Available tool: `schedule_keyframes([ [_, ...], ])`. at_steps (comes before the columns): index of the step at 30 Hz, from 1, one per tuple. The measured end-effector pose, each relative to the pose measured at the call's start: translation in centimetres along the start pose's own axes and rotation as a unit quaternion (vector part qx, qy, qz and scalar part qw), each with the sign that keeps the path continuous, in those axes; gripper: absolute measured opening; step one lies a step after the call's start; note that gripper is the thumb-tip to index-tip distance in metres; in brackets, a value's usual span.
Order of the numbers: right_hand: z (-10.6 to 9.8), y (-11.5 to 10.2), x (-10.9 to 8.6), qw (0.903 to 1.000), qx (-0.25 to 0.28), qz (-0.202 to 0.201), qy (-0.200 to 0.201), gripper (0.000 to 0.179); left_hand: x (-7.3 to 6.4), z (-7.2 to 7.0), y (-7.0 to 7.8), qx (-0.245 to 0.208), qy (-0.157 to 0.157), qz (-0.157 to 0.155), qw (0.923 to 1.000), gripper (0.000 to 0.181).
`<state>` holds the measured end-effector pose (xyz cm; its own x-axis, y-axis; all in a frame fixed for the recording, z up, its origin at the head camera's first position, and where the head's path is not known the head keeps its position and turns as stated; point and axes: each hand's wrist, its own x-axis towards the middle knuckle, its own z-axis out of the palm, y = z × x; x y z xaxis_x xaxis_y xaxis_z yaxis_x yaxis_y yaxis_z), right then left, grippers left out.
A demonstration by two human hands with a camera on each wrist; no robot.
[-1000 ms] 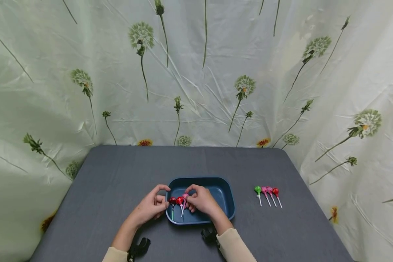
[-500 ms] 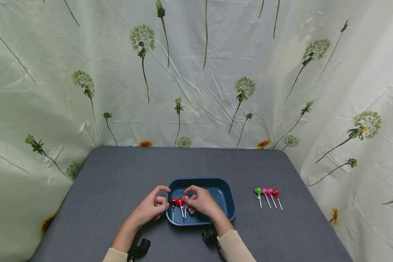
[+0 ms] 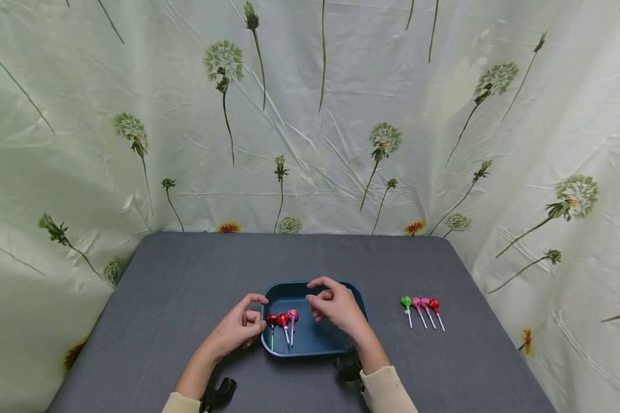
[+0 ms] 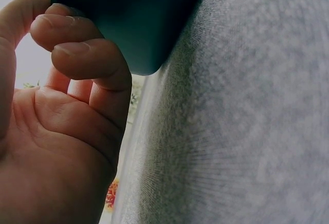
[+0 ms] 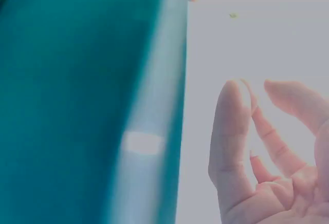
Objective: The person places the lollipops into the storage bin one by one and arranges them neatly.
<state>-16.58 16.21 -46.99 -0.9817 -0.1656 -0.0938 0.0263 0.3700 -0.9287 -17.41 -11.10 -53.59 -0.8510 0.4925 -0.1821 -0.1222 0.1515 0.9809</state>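
Observation:
In the head view, a blue tray [image 3: 320, 347] holds three lollipops side by side at its left end: a dark red lollipop [image 3: 272, 319], a red lollipop [image 3: 283, 319] and a pink lollipop [image 3: 292, 316]. My left hand [image 3: 241, 322] holds the tray's left rim, thumb and index finger set apart along it. The left wrist view shows its fingers [image 4: 85, 59] bent against the tray's outer wall [image 4: 128, 39]. Over the right half of the tray hovers my right hand [image 3: 338, 307], holding nothing. Its thumb and index finger stand apart in the right wrist view.
To the right of the tray, several lollipops lie in a row: a green lollipop [image 3: 406, 302], pink ones and a red lollipop [image 3: 434, 304]. All of it rests on a grey-covered table [image 3: 196, 269]. A flower-patterned curtain [image 3: 320, 143] hangs behind and on both sides.
My right hand has let go of the pink lollipop, which now lies beside the red one, and has moved right and up. My left hand has stayed at the rim.

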Motion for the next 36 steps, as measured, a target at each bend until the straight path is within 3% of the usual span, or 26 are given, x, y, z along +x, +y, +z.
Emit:
schedule_keyframes([
  [4,-2.0,-0.2,-0.4,0.9994,0.014,0.002,0.032,0.027,0.0,0.1,-0.1,0.004,0.002,0.002,1.0,0.053],
  [11,-5.3,0.2,-0.9,0.9978,0.052,-0.002,0.041,0.033,0.0,-0.1,0.0,0.012,0.007,0.003,0.9999,0.053],
  [18,-7.7,1.0,-1.8,0.995,0.059,-0.02,0.078,0.034,0.1,0.0,0.0,0.003,0.002,-0.002,1.0,0.053],
  [36,-14.5,3.7,-4.0,0.9883,0.045,0.02,0.144,0.045,0.1,0.1,-0.1,-0.001,0.001,-0.004,1.0,0.053],
])
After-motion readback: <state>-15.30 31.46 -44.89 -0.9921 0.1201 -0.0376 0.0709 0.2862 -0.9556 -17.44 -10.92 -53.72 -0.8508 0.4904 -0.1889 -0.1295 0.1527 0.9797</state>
